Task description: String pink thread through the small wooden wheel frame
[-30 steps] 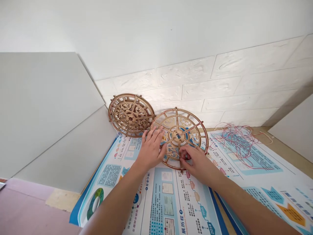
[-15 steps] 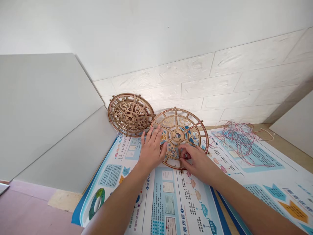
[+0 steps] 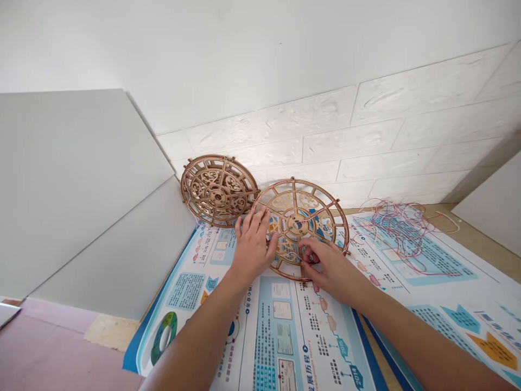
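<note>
A round openwork wooden frame (image 3: 288, 186), with spokes, scrollwork and thin wire along its rim, stands tilted on the printed sheets. Resting on its left side is my left hand (image 3: 253, 243), fingers extended and a little apart. My right hand (image 3: 328, 269) is at its lower right, thumb and forefinger pinched on a thin white wire (image 3: 291, 253) that crosses the lower spokes. The exact pinch point is partly hidden by the fingers. Behind and to the left, more round wooden frames (image 3: 211, 158) of the same pattern lean against the wall, apparently stacked.
A loose tangle of red and white wire (image 3: 401, 228) lies to the right. Printed poster sheets (image 3: 268, 336) cover the work surface. A white brick-patterned wall (image 3: 325, 136) rises behind, with grey panels (image 3: 81, 179) at left and pink sheeting (image 3: 69, 347) at lower left.
Hardly anything differs; the whole view has shifted very slightly. Both hands keep their places on the round frame, the right still pinching the wire.
</note>
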The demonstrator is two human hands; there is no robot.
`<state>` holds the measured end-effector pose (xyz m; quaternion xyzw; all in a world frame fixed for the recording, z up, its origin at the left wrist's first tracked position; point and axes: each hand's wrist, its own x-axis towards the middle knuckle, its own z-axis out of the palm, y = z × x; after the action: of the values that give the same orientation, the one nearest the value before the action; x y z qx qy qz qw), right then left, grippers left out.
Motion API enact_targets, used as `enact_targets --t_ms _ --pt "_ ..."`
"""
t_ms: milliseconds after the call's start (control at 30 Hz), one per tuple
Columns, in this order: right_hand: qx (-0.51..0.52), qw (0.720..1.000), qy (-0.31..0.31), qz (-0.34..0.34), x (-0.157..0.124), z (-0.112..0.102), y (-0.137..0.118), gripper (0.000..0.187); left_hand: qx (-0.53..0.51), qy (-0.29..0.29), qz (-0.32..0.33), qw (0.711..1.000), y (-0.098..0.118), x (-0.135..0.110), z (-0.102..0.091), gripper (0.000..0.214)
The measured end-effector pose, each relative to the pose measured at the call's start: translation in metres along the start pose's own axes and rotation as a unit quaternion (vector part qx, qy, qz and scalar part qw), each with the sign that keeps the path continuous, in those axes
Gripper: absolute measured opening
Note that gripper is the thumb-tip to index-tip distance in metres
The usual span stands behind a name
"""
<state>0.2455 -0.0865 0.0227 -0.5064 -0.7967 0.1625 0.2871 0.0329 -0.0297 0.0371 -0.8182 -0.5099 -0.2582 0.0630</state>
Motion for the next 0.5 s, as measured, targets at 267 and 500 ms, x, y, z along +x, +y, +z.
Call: enact_targets --t_ms 267,500 --pt "0.009 1.000 -0.008 0.011 0.0007 0.0009 0.0013 0.023 -0.006 0.001 -0.025 1.000 0.0031 0.0008 -0.0040 0.055" --pt "0.009 1.000 -0.010 0.015 0.0012 0.0001 0.0012 0.024 0.032 -0.016 -0.018 0.999 0.0037 -0.0008 -0.0066 0.060"
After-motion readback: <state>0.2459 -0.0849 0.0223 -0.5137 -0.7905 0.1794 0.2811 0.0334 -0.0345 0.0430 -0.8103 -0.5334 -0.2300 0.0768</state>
